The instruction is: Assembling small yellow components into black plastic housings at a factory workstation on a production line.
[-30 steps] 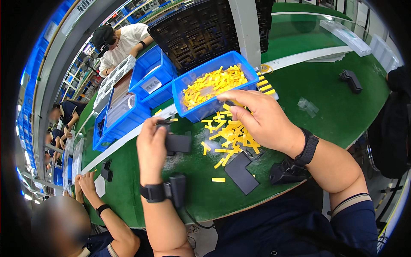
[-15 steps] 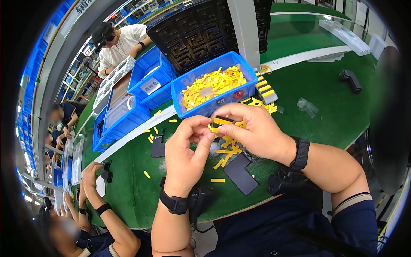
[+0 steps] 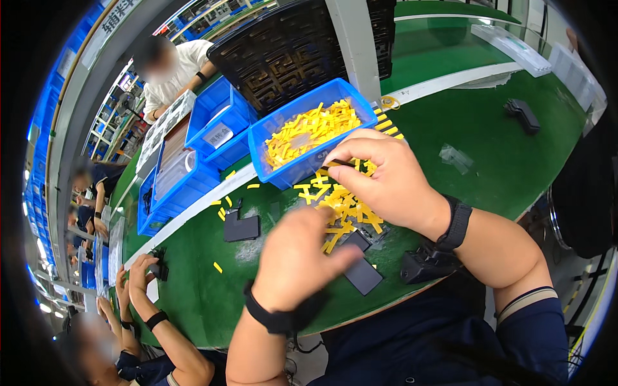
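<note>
Raised over the table in front of the blue bin, my right hand [image 3: 394, 183] pinches a thin black strip-like piece [image 3: 340, 163] between thumb and fingers; most of the piece is hidden. My left hand [image 3: 293, 257] is apart from it, lower and to the left, its fingers smeared by motion. Beneath and between the hands lies a loose pile of small yellow strips [image 3: 346, 204]. A flat dark grey L-shaped part [image 3: 364, 276] rests near the table's front edge, partly behind my left thumb. Another dark L-shaped part [image 3: 242, 228] lies left of my left hand.
The blue bin [image 3: 256, 153] holds many yellow strips; more blue boxes [image 3: 219, 106] stand to its left. A black patterned tray [image 3: 283, 64] leans behind. A black block [image 3: 523, 116] and clear plastic scraps [image 3: 456, 158] lie at right. A co-worker's hands [image 3: 138, 276] work at left.
My left hand has come away from my right hand, moving down. The yellow strip at my fingers no longer shows there; the black piece stays in my right hand.
</note>
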Available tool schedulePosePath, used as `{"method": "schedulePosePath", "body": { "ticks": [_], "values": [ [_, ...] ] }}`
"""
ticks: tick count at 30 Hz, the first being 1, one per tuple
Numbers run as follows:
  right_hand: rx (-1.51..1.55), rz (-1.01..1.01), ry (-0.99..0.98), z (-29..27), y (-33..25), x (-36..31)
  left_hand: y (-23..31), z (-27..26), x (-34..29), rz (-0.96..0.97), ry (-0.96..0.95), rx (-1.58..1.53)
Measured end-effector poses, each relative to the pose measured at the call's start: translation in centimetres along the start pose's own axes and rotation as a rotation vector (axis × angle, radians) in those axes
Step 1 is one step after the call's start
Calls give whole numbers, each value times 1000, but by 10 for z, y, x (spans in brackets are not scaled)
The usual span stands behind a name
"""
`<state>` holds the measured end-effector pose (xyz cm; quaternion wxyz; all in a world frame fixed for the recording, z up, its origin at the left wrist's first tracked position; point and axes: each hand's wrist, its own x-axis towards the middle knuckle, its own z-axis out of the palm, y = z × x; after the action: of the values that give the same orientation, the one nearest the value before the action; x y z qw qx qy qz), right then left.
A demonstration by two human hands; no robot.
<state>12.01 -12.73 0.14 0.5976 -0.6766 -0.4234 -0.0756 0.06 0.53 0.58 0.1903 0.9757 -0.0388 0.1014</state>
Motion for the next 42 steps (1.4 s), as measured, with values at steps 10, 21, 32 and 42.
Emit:
{"method": "schedulePosePath", "body": {
  "ticks": [10, 21, 32, 42],
  "values": [
    [-58, -106, 1, 4, -4, -2, 21, 10, -8, 6, -121, -41],
    [14, 55, -68, 3, -10, -5, -6, 5, 1, -287, 133, -1082],
    [73, 120, -71, 4, -12, -6, -6, 5, 2, -265, 140, -1082],
    [-65, -97, -37, 9, -8, -8, -7, 5, 1, -277, 142, -1052]
  ]
}}
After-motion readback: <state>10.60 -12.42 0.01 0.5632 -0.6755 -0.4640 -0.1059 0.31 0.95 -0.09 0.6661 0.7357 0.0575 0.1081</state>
